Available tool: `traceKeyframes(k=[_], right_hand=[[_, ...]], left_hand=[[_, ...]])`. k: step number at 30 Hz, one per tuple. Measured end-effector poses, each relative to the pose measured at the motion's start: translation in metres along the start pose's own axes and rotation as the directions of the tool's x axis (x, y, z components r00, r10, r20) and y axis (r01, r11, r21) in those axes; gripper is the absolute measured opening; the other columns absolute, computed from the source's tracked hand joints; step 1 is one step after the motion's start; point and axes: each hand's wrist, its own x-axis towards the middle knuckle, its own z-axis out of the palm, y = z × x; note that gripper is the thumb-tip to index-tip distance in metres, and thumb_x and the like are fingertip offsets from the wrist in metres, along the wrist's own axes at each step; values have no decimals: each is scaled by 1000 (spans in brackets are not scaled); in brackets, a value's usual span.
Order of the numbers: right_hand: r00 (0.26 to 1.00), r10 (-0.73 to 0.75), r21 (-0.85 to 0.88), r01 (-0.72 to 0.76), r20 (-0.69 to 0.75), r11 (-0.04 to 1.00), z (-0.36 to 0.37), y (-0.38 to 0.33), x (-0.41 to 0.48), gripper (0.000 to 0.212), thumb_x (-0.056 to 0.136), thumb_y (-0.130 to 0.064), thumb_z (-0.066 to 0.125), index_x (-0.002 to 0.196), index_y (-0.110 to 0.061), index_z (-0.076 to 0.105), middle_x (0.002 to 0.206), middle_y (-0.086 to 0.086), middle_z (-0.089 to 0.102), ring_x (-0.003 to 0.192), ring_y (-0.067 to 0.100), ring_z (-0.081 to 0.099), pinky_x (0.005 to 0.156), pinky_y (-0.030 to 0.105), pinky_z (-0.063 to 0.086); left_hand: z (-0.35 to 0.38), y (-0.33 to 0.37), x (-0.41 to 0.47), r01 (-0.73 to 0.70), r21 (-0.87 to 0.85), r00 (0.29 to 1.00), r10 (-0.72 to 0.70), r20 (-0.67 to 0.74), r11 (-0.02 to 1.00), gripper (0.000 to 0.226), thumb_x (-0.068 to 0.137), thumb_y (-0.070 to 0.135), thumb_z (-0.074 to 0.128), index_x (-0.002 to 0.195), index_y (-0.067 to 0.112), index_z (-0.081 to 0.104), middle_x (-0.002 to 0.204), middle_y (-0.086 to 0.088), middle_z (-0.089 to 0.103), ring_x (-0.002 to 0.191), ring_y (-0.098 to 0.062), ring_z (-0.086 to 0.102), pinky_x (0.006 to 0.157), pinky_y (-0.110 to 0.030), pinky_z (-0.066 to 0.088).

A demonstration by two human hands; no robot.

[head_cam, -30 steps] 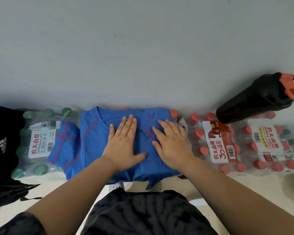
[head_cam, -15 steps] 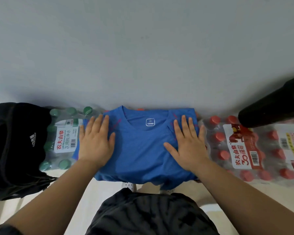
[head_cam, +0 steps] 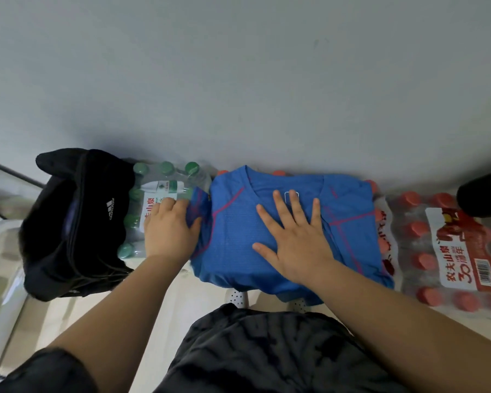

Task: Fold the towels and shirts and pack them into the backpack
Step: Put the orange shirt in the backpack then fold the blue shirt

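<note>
Blue shirt (head_cam: 233,236) pinned by right hand (head_cam: 295,242), fingers spread flat, likely anchoring for the fold; left hand (head_cam: 167,231) at left sleeve (head_cam: 199,207), grip unclear.

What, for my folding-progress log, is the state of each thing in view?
backpack: lying at the left, seemingly unzipped; contents hidden.
blue shirt: spread flat, collar away from the person, not yet packed.
right hand: flat on the shirt, fingers spread.
left hand: at the shirt's sleeve; grip unclear.
green-capped bottle pack: wrapped, caps on.
red-capped bottle pack: wrapped, caps on.
</note>
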Motion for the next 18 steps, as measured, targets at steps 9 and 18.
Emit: traceKeyframes(k=[9, 18], right_hand=[[999, -53, 21, 53, 0, 998, -13, -16, 8, 85, 90, -80, 1, 160, -31, 2, 168, 4, -14, 153, 33, -18, 116, 68, -9], [987, -112, 108, 99, 117, 989, -10, -34, 33, 83, 89, -80, 3, 156, -36, -16, 161, -8, -33, 147, 24, -35, 117, 63, -17]], left_hand=[[-15, -1, 1, 161, -452, 983, -182, -2, 877, 17, 90, 19, 62, 78, 11, 54, 70, -1, 56, 69, -25, 51, 62, -35, 38], [-54, 9, -1, 408, -772, 909, -296, 294, 487, 21, 83, 9, 69, 96, 27, 68, 87, -4, 75, 82, -24, 74, 79, -51, 61]])
